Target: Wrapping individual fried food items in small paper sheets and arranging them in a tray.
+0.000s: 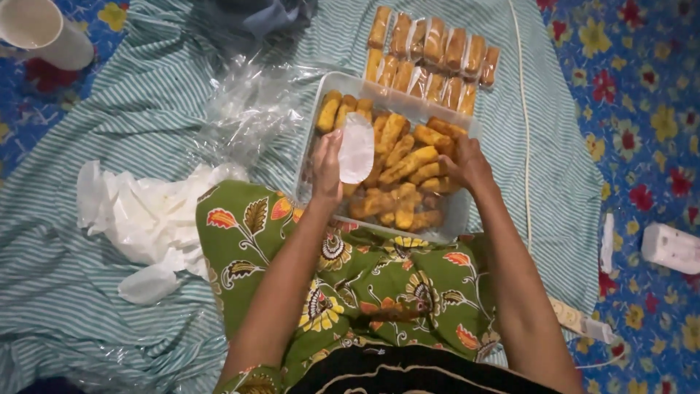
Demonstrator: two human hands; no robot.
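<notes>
Fried snacks (405,164) fill a clear plastic box (456,215) on the lap. Left hand (327,166) holds a small clear bag (356,148) above them; right hand (467,164) reaches into the snacks, fingers closing on one.

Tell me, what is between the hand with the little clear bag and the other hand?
Between the left hand, holding the small clear bag, and the right hand lie golden fried rolls in the clear plastic tub, seen from the head camera.
</notes>
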